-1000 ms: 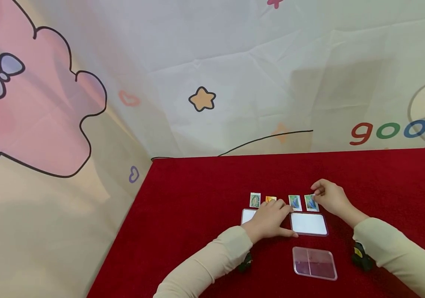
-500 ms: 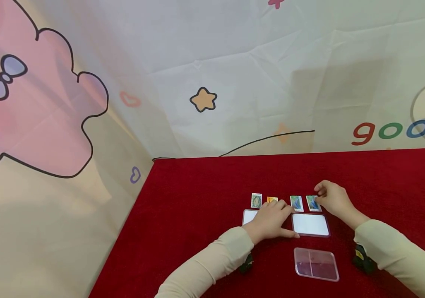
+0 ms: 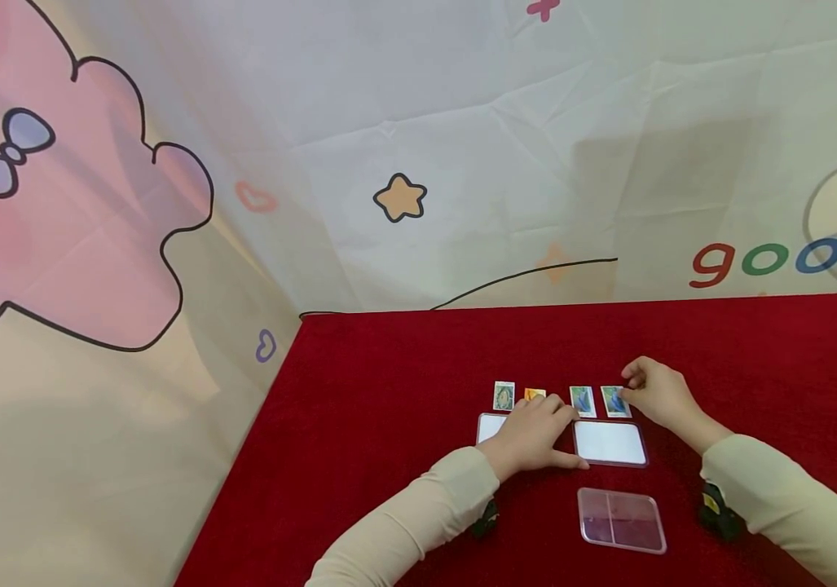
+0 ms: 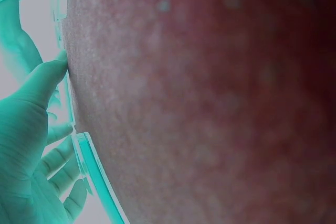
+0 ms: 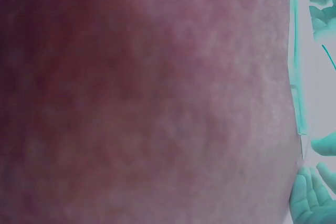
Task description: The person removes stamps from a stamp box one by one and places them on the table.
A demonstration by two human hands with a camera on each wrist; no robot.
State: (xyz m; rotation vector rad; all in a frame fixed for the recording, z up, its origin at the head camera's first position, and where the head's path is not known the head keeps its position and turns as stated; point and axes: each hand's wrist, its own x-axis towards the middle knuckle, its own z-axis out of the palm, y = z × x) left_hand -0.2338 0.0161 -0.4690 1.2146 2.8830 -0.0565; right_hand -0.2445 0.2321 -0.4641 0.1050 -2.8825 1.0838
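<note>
My left hand (image 3: 531,434) lies with spread fingers across the gap between two clear cases with white inserts. It covers much of the left case (image 3: 490,424), and its thumb is at the lower left corner of the right case (image 3: 610,443). My right hand (image 3: 656,393) is at the right edge of the rightmost blue-green stamp (image 3: 614,401), its thumb touching or nearly touching it and apart from the fingers. A similar stamp (image 3: 583,400) lies to its left. Farther left are an orange stamp (image 3: 534,393), partly hidden, and a green-grey stamp (image 3: 504,395).
A clear, empty-looking plastic lid (image 3: 621,520) with a line across it lies nearer the person. Red cloth (image 3: 374,424) covers the table. A printed fabric backdrop (image 3: 462,228) stands behind and to the left. Both wrist views are mostly blurred cloth.
Both hands stay almost in place, and the stamps and cases lie as before. Only a slight shift of the head view shows.
</note>
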